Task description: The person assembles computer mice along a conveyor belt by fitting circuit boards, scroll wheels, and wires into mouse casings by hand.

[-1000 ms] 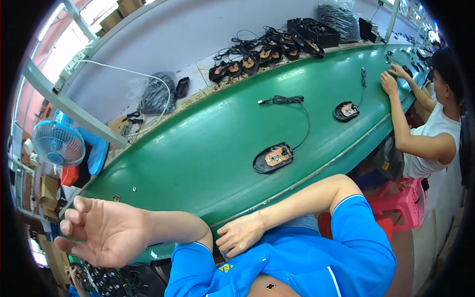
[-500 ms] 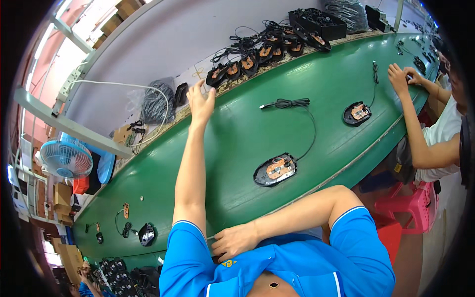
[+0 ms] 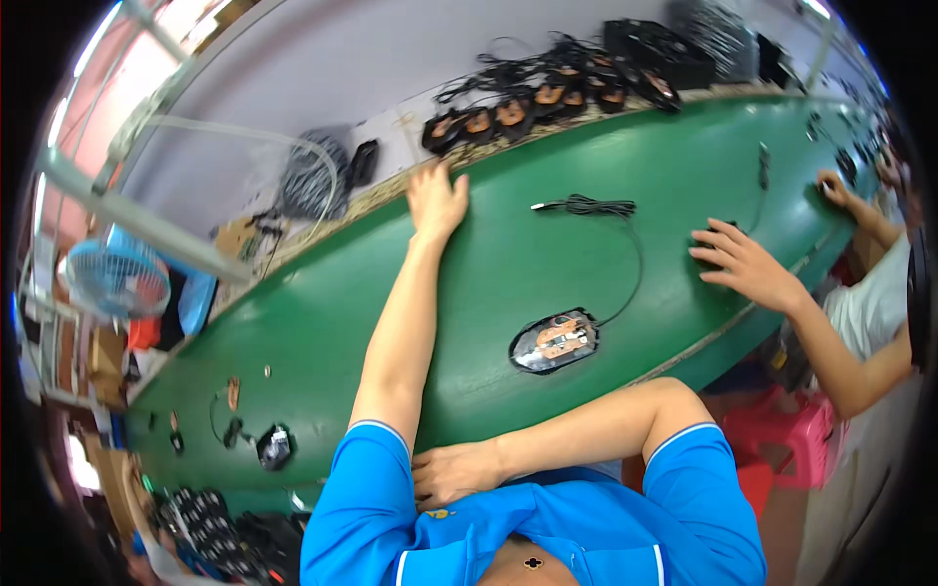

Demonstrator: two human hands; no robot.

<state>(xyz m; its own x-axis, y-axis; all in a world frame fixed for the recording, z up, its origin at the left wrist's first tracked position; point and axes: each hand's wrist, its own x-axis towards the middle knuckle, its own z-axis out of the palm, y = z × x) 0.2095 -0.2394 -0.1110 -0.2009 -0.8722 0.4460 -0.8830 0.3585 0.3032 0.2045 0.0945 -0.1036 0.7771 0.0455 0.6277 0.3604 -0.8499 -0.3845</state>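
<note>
My left hand [image 3: 437, 202] is stretched out over the far edge of the green work surface, palm down with the fingers apart and nothing visible in it. Just beyond its fingertips is the near end of a row of opened computer mice [image 3: 511, 115] with orange circuit boards and black cables. My right hand [image 3: 457, 476] rests at the near edge against my blue shirt, fingers loosely out and partly hidden, holding nothing I can see. Between my arms and to the right, an opened mouse [image 3: 554, 342] lies on the surface, its bundled cable [image 3: 591, 205] trailing beyond it.
On the right, a co-worker's hand [image 3: 747, 264] covers another mouse. A black parts box [image 3: 660, 54] and a bagged bundle [image 3: 318, 176] stand along the back ledge. More mouse parts [image 3: 276, 446] lie at left. A blue fan [image 3: 117, 278] stands beyond the left end.
My left hand has shifted right and drawn back slightly from the row of mice. The co-worker's nearer hand has come left onto the other mouse. My right hand stays put; the view has tilted.
</note>
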